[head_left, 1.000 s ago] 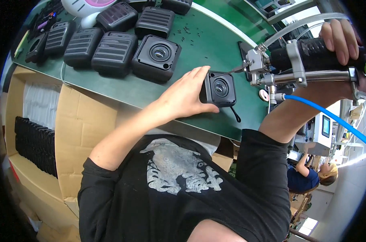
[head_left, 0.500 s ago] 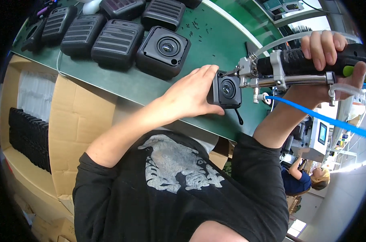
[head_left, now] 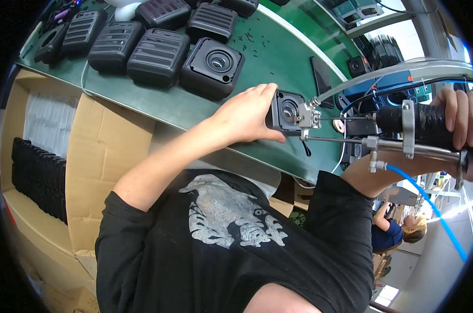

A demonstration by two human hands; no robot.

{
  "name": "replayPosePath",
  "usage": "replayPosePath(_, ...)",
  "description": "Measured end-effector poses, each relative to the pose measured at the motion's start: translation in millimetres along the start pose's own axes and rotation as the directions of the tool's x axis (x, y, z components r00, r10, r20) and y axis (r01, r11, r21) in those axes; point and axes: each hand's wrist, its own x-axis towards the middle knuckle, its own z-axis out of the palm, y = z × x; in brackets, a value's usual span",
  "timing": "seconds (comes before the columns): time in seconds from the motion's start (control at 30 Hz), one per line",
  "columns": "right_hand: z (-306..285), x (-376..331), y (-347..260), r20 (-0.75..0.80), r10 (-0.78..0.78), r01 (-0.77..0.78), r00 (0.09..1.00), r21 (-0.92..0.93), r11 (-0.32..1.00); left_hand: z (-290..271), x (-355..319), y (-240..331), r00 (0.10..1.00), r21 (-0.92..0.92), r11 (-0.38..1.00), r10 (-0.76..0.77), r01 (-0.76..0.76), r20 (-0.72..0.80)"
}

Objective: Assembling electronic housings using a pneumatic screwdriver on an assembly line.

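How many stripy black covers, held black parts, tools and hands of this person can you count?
Ribbed black covers: 6
Small black part, held: 1
Power screwdriver: 1
Hands, left hand and right hand: 2
Total: 10

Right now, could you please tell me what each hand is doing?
Left hand: closed around the small black housing, steadying it on the green bench.
Right hand: fingers wrapped around the black grip of the pneumatic screwdriver.
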Motion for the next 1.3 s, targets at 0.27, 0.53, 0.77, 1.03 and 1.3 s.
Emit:
replayPosePath(0.27,-14.8,11.5,35.2,0.78,-0.28,-0.307,0.559,0.509,0.804,2.5,0.6,-0.6,0.999,-0.004,0.999,0.039,-0.039,-0.031)
replayPosePath(0.53,6.5,-24.3,34.4,0.533,-0.11,-0.357,0.839,0.691,0.629,0.8,-1.4,3.1,1.0,0.005,1.0,0.004,-0.004,0.001)
replayPosePath(0.77,-3.6,-12.7,39.6,0.612,-0.177,-0.313,0.771,0.606,0.732,6.4,0.3,1.1,0.998,0.032,0.998,0.047,-0.046,-0.035)
replayPosePath(1.03,-13.0,-23.1,68.8,0.718,-0.107,-0.417,0.688,0.511,0.752,1.0,4.0,4.9,0.999,0.082,0.996,0.043,-0.042,-0.014)
replayPosePath(1.3,-17.0,-3.2,74.1,0.63,-0.192,-0.328,0.752,0.612,0.72,-10.3,13.9,12.4,0.986,0.158,0.987,0.0,-0.027,0.168)
